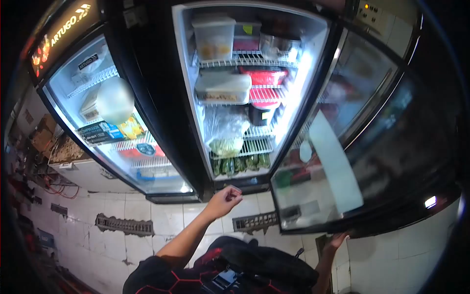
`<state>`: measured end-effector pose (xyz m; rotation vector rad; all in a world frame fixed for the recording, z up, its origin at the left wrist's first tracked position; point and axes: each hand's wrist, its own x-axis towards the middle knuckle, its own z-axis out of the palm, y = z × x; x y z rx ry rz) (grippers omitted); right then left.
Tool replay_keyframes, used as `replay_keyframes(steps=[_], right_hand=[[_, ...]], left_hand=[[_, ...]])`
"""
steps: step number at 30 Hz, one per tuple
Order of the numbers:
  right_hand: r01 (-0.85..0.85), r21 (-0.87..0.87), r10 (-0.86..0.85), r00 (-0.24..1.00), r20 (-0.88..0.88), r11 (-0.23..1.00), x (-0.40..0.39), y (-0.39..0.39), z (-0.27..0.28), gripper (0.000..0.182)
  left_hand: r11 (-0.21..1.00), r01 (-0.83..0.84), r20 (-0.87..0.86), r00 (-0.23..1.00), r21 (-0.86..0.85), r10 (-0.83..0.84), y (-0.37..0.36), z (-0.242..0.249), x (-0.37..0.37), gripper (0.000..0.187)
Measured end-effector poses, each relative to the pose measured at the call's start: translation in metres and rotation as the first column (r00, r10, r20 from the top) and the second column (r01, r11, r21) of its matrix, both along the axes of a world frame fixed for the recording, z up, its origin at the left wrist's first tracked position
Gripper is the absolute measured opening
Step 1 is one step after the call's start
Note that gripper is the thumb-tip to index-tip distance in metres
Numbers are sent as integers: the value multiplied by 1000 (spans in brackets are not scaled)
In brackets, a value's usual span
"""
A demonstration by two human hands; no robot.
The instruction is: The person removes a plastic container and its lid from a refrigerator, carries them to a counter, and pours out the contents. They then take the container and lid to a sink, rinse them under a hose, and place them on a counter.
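My left hand is in front of the open display fridge, below its lowest shelf, with the fingers curled in and nothing seen in them. My right hand is at the near edge of the glass fridge door, which stands swung out to the right; part of its fingers is hidden by the door frame. Inside the fridge, wire shelves hold a tall plastic tub, a metal pot, a lidded plastic box, red packs, a clear plastic bag and several green bundles.
A second display fridge, shut, stands to the left with boxes behind its glass. Floor drain grates lie in the white tiles. Cardboard boxes and a white chest are at the far left.
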<state>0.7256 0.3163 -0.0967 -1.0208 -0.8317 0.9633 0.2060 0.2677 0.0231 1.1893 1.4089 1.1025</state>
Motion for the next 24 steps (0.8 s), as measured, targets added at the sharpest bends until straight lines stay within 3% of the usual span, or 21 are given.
replay_keyframes(steps=[1,3,6,8,9,11,12,13,14,15,16,17,19,20,22,23,24], right_hand=[[-25,31,26,1000,-14,999,-12,13,51,69],[131,15,-130,989,-69,991,4,47,58,70],[235,-129,-254,955,-156,963,17,69,66,67],[252,-27,-252,967,-18,967,43,80,20,62],[247,-31,-247,969,-14,969,44,80,0,62],[498,-9,-479,839,259,867,46,73,-62,63],[502,-309,-480,864,151,807,55,74,-113,60],[520,-395,-439,854,280,757,97,60,-249,56],[517,-392,-437,855,281,761,44,48,-198,56],[96,-949,-510,857,-75,301,-38,44,-135,38],[-227,-901,-180,934,-310,370,-69,56,-133,38],[-534,-784,170,845,-507,316,-93,65,-133,39],[-661,-718,620,662,-421,218,-173,130,-74,35],[-754,-620,733,545,-408,216,-200,168,-85,27],[-791,-380,865,498,58,480,-283,220,26,24],[-818,-112,750,452,483,565,-315,240,79,26],[-799,-185,662,316,680,572,-338,252,144,35]], left_hand=[[1000,16,49,999,24,-17,10,1,10,25],[997,74,118,990,33,-78,27,21,30,26],[999,32,12,999,18,-32,37,44,50,29],[999,1,-24,1000,46,0,41,41,49,30],[999,-38,-45,998,-22,37,39,39,46,29],[992,-83,-67,995,-92,77,34,32,37,27],[985,-127,-43,991,-115,123,33,27,29,27],[975,-170,-18,985,-141,169,31,22,22,26],[966,-203,-10,979,-163,204,31,19,14,26],[955,-234,-4,971,-182,237,33,14,4,25],[949,-261,-16,965,-179,263,38,13,-6,24],[947,-266,-16,963,-182,268,43,12,-17,24],[949,-296,-78,954,-111,289,56,13,-39,22],[945,-314,-32,949,-90,313,64,19,-47,21],[935,-353,-13,935,-40,353,80,31,-64,22],[931,-365,-20,931,1,365,88,33,-73,22],[931,-365,-20,931,13,365,96,39,-81,22]])
